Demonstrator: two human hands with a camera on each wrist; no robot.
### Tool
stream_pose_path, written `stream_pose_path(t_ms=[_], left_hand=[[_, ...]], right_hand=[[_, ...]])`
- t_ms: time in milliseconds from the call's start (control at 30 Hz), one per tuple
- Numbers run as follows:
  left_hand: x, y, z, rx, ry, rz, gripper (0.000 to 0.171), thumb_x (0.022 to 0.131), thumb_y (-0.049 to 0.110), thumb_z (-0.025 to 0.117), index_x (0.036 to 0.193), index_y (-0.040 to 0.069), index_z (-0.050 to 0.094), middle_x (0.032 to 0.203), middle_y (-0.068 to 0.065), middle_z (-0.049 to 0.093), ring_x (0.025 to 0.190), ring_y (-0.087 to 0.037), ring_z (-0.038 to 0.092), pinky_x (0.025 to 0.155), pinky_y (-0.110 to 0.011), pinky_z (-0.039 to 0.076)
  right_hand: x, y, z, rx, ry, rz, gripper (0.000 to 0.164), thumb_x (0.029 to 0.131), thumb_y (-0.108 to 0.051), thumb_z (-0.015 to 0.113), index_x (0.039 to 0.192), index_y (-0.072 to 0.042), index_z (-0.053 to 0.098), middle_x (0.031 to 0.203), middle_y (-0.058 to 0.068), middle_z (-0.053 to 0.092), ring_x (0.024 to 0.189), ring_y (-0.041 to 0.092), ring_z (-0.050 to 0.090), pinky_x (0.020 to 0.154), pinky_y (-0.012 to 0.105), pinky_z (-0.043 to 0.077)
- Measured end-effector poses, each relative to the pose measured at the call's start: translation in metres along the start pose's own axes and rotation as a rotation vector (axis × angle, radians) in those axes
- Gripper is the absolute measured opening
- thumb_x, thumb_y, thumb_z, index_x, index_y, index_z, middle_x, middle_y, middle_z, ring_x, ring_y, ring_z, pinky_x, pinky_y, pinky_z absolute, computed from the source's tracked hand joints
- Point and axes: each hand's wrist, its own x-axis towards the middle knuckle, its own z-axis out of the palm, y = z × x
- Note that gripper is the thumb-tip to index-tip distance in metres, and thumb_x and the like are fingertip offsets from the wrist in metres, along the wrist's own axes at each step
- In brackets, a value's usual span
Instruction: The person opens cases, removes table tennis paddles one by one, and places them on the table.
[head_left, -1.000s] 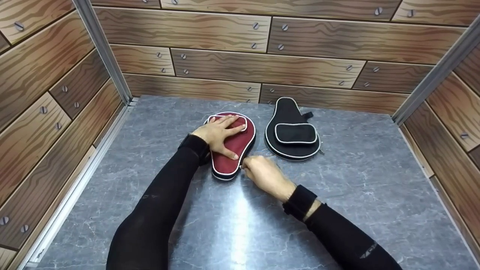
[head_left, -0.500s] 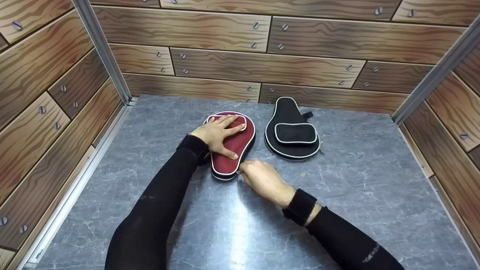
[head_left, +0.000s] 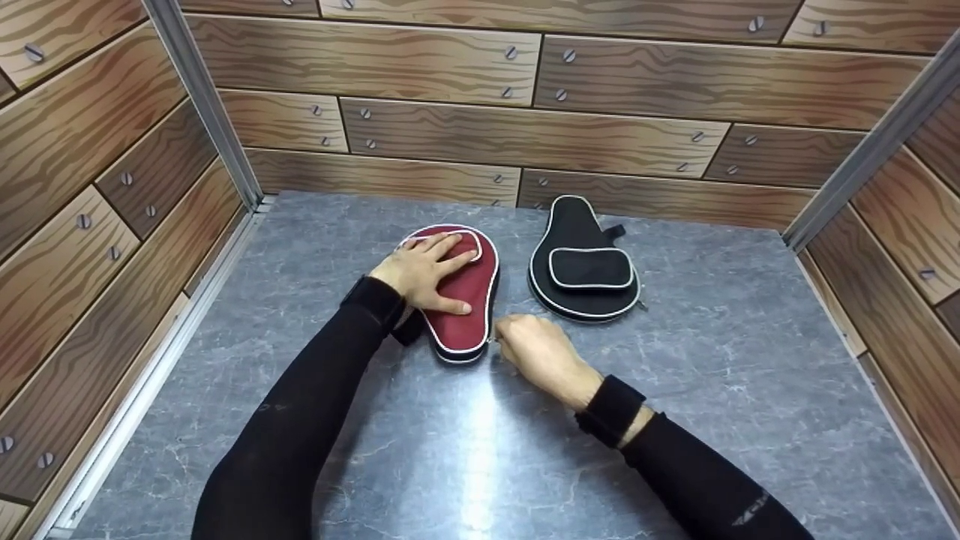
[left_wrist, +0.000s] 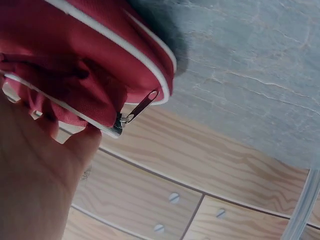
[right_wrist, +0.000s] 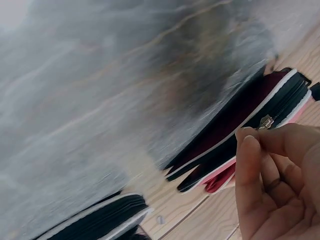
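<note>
A red paddle-shaped zip case [head_left: 456, 330] with white piping lies on the grey surface, its narrow end toward me. My left hand [head_left: 421, 276] rests on it with spread fingers, partly covering its front pocket. In the left wrist view, a zipper pull [left_wrist: 142, 106] hangs at a corner of the red pocket. My right hand [head_left: 541, 351] is at the case's right edge near the narrow end. Seen from the right wrist, its thumb and forefinger pinch the pull of the metal zipper slider [right_wrist: 266, 122]; farther along, the black zipper edges stand apart. The case's inside is hidden.
A black case [head_left: 577, 225] of the same shape lies to the right, wide end toward me, with a front pocket and a side strap. Wood-patterned walls [head_left: 450, 67] enclose the surface at the back and both sides.
My right hand first slid toward the narrow end along the edge, then shifted slightly right. The red case has turned a little, its wide end moving left together with my left hand.
</note>
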Motion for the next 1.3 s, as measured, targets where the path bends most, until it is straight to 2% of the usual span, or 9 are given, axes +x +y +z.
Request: stream_pose_path(t_ms=[300,567,800,1000,1133,1300], left_hand=[[-0.017,-0.007,0.000,-0.029,0.000,-0.037,0.107,0.102,0.077,0.073,0.186,0.023,0.036,0.194,-0.023,0.031,0.181,-0.047,0.033,0.142,-0.074,0.036],[-0.029,0.000,0.002,0.011,-0.019,-0.072,0.127,0.094,0.079,0.083,0.188,0.016,0.027,0.193,-0.028,0.026,0.180,-0.050,0.031,0.140,-0.072,0.041],[-0.026,0.006,0.010,0.053,-0.006,-0.133,0.131,0.092,0.081,0.083,0.188,0.013,0.026,0.191,-0.031,0.030,0.178,-0.051,0.036,0.139,-0.069,0.044],[-0.020,0.007,0.013,0.033,0.017,-0.192,0.131,0.092,0.083,0.082,0.189,0.016,0.025,0.192,-0.030,0.030,0.177,-0.051,0.038,0.139,-0.066,0.046],[-0.017,0.006,0.013,0.014,0.034,-0.211,0.129,0.093,0.083,0.082,0.189,0.017,0.026,0.191,-0.031,0.031,0.176,-0.052,0.039,0.139,-0.068,0.045],[-0.008,0.002,0.018,0.004,0.020,-0.231,0.130,0.092,0.085,0.080,0.189,0.018,0.025,0.191,-0.030,0.029,0.177,-0.051,0.037,0.139,-0.073,0.043]], right_hand=[[-0.001,0.023,-0.005,0.004,0.015,0.041,0.013,0.102,-0.004,0.075,0.091,-0.009,0.081,0.094,0.011,0.085,0.089,0.041,0.084,0.074,0.062,0.065],[0.000,0.039,-0.006,0.013,0.025,0.097,0.014,0.103,-0.004,0.073,0.097,-0.008,0.084,0.098,0.012,0.084,0.089,0.043,0.084,0.073,0.064,0.065],[-0.001,0.045,-0.003,0.017,0.027,0.117,0.011,0.105,-0.006,0.075,0.101,-0.006,0.086,0.100,0.012,0.085,0.091,0.041,0.085,0.075,0.063,0.067],[-0.004,0.046,-0.003,0.022,0.043,0.116,0.010,0.105,-0.005,0.076,0.096,-0.007,0.082,0.095,0.012,0.083,0.087,0.040,0.083,0.074,0.062,0.066],[-0.008,0.045,-0.003,0.023,0.044,0.112,0.012,0.104,-0.004,0.075,0.094,-0.008,0.080,0.093,0.012,0.081,0.084,0.039,0.081,0.072,0.063,0.065],[-0.011,0.040,-0.004,0.024,0.044,0.097,0.013,0.103,-0.002,0.075,0.092,-0.008,0.079,0.093,0.011,0.081,0.085,0.038,0.082,0.071,0.061,0.063]])
